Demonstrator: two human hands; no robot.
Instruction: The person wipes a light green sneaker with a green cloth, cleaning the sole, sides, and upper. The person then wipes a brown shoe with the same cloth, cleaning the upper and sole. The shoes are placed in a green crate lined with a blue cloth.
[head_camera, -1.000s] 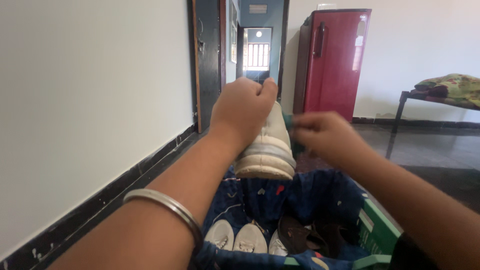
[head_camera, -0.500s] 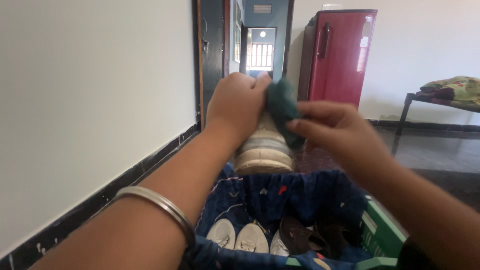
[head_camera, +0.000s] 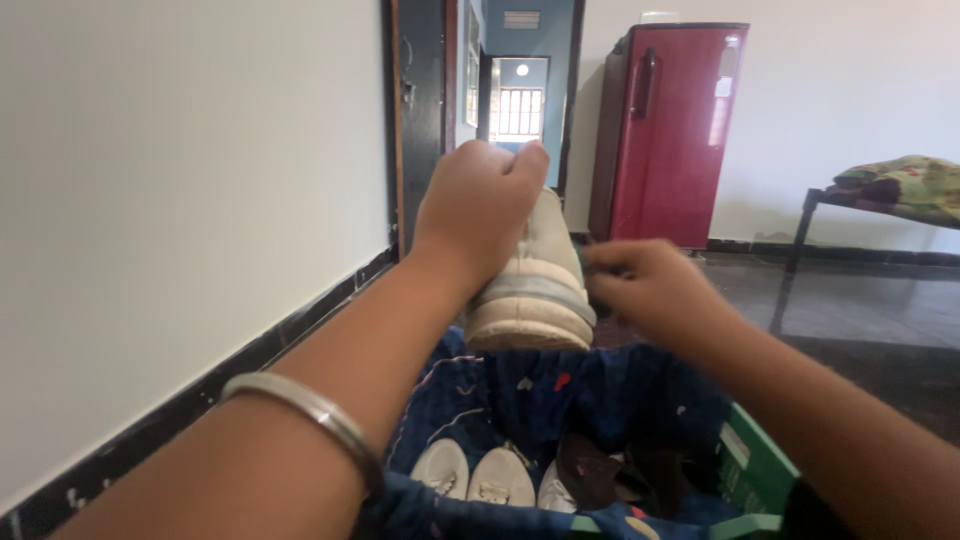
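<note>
White wall (head_camera: 180, 200) on my left, red fridge (head_camera: 665, 130) ahead by the dark doorway (head_camera: 480, 100), glossy dark floor (head_camera: 860, 300).

Two hands are up in front: the left hand (head_camera: 480, 215) and the right hand (head_camera: 645, 290). One metal bangle (head_camera: 300, 410) sits on the left wrist. One pale shoe (head_camera: 530, 285) is held aloft. Down in the one green crate (head_camera: 760, 470), lined with one dark blue patterned cloth (head_camera: 600, 390), lie three more pale shoes (head_camera: 490, 475) side by side and what looks like one pair of dark brown sandals (head_camera: 620, 470), though their exact number is hard to tell. Farther off stand one red fridge (head_camera: 665, 130), one open doorway (head_camera: 520, 100), and one cot (head_camera: 880, 195) with one heaped floral blanket.
</note>
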